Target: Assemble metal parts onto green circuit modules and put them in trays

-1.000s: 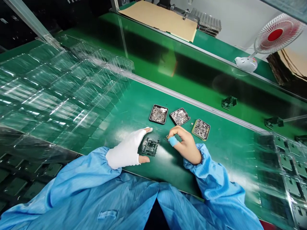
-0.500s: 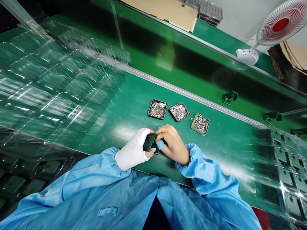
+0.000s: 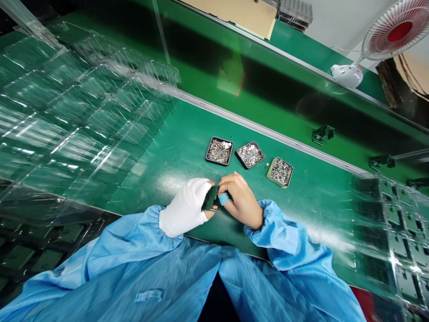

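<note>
My left hand (image 3: 187, 207), in a white glove with bare fingertips, is closed around a small dark green circuit board assembly (image 3: 211, 199). The assembly is tilted and partly covered by my fingers. From the other side, my right hand (image 3: 241, 201) meets it with bent, pinched fingers, and a blue wrap shows on one digit. What lies between those fingertips is hidden. Beyond my hands, three small square trays hold many tiny silvery metal parts: a left tray (image 3: 207, 157), a middle tray (image 3: 247, 167) and a right tray (image 3: 280, 184).
Clear plastic trays with compartments (image 3: 83, 120) cover the left side of the green table (image 3: 161, 156). More trays holding green boards (image 3: 398, 246) stand at the right. Board assemblies (image 3: 323, 133) sit behind the metal strip, and a fan (image 3: 348, 76) stands on the shelf.
The green assembly has turned slightly, and less of it shows between my hands. Both hands stay nearly in place; the whole view has shifted a little.
</note>
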The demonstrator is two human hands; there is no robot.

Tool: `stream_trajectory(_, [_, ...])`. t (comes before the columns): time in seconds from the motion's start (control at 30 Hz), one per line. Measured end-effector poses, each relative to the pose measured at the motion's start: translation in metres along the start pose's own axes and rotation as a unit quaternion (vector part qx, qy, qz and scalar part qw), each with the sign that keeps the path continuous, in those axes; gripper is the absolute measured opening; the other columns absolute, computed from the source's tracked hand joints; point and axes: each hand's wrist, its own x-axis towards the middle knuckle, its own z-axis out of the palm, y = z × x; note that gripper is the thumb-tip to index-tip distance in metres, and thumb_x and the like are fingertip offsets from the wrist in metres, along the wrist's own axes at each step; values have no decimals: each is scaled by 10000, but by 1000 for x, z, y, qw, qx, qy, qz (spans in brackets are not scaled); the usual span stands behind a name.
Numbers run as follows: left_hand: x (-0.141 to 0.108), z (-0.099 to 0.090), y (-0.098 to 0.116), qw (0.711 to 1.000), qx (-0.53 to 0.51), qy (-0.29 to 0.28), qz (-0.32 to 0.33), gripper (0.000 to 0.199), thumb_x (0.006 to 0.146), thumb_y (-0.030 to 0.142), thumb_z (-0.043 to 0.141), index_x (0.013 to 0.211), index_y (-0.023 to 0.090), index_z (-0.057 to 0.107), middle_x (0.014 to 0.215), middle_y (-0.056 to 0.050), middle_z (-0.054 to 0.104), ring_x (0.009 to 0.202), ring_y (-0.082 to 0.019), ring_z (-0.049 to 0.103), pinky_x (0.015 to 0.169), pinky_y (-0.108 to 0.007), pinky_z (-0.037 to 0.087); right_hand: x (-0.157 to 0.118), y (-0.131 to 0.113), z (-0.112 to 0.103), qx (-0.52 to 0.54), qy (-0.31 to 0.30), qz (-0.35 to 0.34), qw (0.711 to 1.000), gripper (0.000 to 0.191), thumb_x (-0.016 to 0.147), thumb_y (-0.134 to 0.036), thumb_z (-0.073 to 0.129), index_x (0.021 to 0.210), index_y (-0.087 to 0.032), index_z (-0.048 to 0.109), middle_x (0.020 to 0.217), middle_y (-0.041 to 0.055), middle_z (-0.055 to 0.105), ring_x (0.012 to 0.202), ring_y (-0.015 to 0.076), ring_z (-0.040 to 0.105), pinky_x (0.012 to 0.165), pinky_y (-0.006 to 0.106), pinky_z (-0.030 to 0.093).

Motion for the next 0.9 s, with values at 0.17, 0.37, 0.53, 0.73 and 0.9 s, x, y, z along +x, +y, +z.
stream_trajectory(0.17, [0, -3, 0, 997, -81, -15, -16, 393, 731, 254, 532, 1104, 153, 458, 1027, -103, 564, 967, -257, 569, 851, -411, 483, 0, 1, 1, 43, 14, -6, 999, 76, 886, -156, 443, 871, -221, 481, 962, 61, 562, 960, 179, 544, 1041, 454, 328])
stream_trajectory(0.37, [0, -1, 0, 992, -119, -23, -24, 391, 778, 242, 500, 1156, 164, 441, 1111, -109, 569, 1056, -245, 562, 922, -408, 470, 1, 1, 1, 59, 24, 2, 998, 86, 881, -147, 456, 860, -226, 484, 954, 57, 564, 959, 183, 541, 1004, 437, 369])
stream_trajectory(0.53, [11, 0, 2, 996, -80, 4, -25, 334, 790, 147, 428, 1112, 176, 514, 1161, -97, 609, 1138, -236, 552, 970, -393, 447, 0, -1, 5, 78, 56, 28, 995, 74, 855, -148, 483, 860, -221, 490, 951, 66, 554, 940, 189, 539, 843, 354, 465])
stream_trajectory(0.73, [20, 1, 3, 999, 34, 22, -5, 199, 809, 219, 443, 949, 180, 580, 942, -83, 665, 887, -252, 630, 777, -389, 494, -2, -4, 10, 66, 58, 59, 994, 51, 880, -183, 458, 852, -225, 468, 890, 45, 580, 868, 176, 572, 805, 330, 475])
stream_trajectory(0.9, [16, 13, 10, 988, 128, 82, -38, 222, 777, 214, 468, 979, 153, 537, 940, -132, 624, 883, -301, 594, 744, -429, 475, -1, 3, 11, 26, 53, 75, 995, 72, 891, -167, 417, 865, -222, 455, 917, 62, 592, 881, 185, 586, 775, 325, 489])
